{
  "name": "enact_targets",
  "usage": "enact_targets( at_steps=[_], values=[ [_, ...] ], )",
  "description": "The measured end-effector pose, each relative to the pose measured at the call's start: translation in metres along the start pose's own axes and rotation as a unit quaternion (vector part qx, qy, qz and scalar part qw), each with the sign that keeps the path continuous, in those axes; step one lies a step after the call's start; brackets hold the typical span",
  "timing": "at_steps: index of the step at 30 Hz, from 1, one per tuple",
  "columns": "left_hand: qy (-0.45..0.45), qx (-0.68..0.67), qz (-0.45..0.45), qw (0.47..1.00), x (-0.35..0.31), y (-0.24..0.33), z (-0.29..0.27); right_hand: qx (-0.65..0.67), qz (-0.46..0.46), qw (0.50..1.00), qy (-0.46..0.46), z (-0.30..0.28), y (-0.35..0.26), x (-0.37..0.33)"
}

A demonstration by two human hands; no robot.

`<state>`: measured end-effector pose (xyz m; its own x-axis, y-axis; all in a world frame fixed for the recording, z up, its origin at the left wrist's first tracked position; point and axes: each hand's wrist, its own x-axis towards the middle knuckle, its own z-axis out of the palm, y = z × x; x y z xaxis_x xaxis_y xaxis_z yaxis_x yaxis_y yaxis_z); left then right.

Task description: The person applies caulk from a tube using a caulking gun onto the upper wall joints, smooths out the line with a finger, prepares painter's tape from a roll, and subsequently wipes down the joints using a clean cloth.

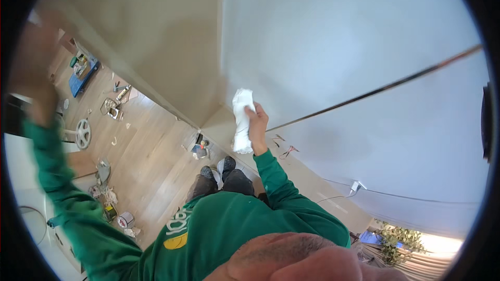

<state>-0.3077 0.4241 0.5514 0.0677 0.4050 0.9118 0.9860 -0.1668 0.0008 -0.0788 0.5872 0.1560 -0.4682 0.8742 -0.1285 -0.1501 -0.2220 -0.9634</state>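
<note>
My right hand (pixel 258 125) grips a long, folded white cloth (pixel 242 125) with ruffled ends, its thumb pressed on the near face. The cloth is upright in front of the corner where a beige wall (pixel 172 36) meets a pale bluish-white wall (pixel 338 31). Far out to the left, my left hand (pixel 36 73) is raised and smeared by motion, so its fingers and anything in them cannot be made out. Both arms wear green sleeves.
A dark strip (pixel 375 91) crosses the pale wall, with loose wires (pixel 289 151) below it. A white plug (pixel 357 186) with cables sits lower right. Tools (pixel 112 108), a blue platform (pixel 83 79) and a tin (pixel 125 220) stand on the wooden floor (pixel 148 145) at left.
</note>
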Motion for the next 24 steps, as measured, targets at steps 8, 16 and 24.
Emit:
enact_targets(
  at_steps=[8, 16, 24],
  values=[
    [-0.128, -0.619, -0.564, 0.531, -0.191, 0.109, 0.121, 0.235, -0.048, 0.968, -0.074, 0.047, -0.149, -0.050],
    [0.010, -0.481, -0.574, 0.663, -0.213, 0.098, 0.122, 0.072, -0.081, 0.994, 0.005, 0.058, -0.131, -0.074],
    [-0.271, -0.157, -0.166, 0.935, -0.320, 0.121, 0.136, 0.300, 0.197, 0.933, 0.018, 0.058, -0.003, -0.092]
  ],
)
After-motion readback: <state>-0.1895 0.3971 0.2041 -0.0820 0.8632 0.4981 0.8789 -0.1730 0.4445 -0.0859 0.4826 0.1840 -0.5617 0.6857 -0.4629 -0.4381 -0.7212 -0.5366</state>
